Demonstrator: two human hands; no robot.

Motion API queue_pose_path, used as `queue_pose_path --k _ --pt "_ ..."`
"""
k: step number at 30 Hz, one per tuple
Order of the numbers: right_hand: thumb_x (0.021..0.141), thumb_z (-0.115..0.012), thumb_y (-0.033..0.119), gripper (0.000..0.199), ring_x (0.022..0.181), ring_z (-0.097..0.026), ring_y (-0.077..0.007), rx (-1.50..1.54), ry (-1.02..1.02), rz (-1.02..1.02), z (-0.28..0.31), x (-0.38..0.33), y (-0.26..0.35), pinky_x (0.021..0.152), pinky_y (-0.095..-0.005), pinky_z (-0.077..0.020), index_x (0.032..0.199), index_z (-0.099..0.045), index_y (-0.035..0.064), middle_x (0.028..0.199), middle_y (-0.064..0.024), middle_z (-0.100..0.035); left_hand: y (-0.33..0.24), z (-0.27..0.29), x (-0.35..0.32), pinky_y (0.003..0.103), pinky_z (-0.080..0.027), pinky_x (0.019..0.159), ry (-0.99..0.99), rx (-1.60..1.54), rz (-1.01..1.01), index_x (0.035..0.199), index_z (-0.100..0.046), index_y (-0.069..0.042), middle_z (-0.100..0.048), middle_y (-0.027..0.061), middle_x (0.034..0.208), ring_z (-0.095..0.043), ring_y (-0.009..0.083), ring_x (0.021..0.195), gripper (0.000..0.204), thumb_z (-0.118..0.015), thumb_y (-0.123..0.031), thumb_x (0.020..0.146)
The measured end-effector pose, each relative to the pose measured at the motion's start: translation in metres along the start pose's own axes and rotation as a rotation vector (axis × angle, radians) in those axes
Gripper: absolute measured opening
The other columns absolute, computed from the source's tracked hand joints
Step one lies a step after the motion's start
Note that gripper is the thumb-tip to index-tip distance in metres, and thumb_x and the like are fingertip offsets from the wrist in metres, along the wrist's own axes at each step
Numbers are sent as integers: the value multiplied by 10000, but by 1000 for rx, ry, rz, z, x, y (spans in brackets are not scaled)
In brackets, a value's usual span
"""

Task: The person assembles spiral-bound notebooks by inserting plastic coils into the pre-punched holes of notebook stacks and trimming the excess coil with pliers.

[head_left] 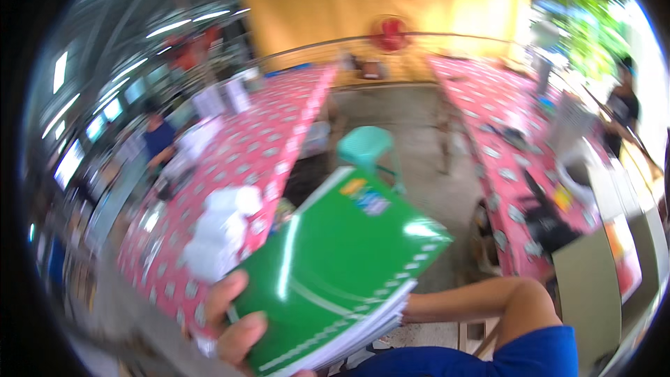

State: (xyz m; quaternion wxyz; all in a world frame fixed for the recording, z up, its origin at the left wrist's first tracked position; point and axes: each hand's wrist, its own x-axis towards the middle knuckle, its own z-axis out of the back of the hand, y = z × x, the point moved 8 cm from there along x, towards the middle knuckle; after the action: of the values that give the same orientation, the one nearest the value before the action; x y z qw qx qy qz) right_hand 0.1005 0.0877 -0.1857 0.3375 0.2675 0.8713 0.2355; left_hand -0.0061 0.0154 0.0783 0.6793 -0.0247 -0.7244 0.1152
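The green notebook is up in the air in front of the person, low in the middle of the view. It is on the right side of the left hand, touching it. Two fingers of that hand show at the book's left edge, near its bottom corner. They are bent in close and have hold of that edge. The rest of the left hand is mostly out of sight.

The long way of the book runs on a slant, from low on the left to high on the right. The left hand is at the low end. The right forearm comes in from the right and goes behind the book's lower long side. The book hides the right hand, so I cannot tell how wide its fingers are or what they have hold of.

The cover is bright green and shiny, with white streaks of light on it. A small patch of orange, blue and purple is near the top corner. White dashes run along the lower long side, and thick white pages show under it. The left bench, with its pink cloth, is past the book.
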Motion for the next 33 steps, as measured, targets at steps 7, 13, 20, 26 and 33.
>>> queue_pose_path --k 7,13,20,26,33 --pt "972 -327 544 642 1077 -594 -235 243 -165 183 89 33 126 948 -355 -460 1319 -502 34 1287 -122 -563 146 -92 37 538 -499 869 145 -252 -58 1246 -434 -76 -358 201 1313 -423 422 1183 535 -476 -439 855" --pt "967 -389 490 580 1092 -587 -229 368 -382 487 205 45 198 947 -356 -461 1311 -499 37 1280 -113 -569 238 -175 72 500 -501 819 276 -201 -196 1220 -467 -175 -449 153 1198 -497 443 1078 355 -574 -218 885" --pt "963 -390 503 589 1074 -598 -226 490 -525 582 305 4 267 937 -361 -470 1312 -495 41 1266 -111 -577 356 -329 38 340 -512 774 316 -599 73 1023 -562 -38 -492 286 1165 -579 322 953 326 -684 -244 803" --pt "959 -390 515 597 1059 -607 -223 511 -562 633 404 -27 350 928 -365 -478 1313 -491 44 1254 -110 -584 402 -458 45 483 -427 965 606 -683 -71 1238 -464 -25 -408 295 1304 -463 410 1164 611 -633 -398 785" --pt "956 -391 528 607 1041 -617 -220 510 -586 674 513 -84 458 918 -370 -487 1314 -487 48 1239 -108 -593 460 -603 63 493 -467 927 697 -625 -168 1286 -381 -38 -325 304 1355 -478 407 1144 638 -610 -394 809"
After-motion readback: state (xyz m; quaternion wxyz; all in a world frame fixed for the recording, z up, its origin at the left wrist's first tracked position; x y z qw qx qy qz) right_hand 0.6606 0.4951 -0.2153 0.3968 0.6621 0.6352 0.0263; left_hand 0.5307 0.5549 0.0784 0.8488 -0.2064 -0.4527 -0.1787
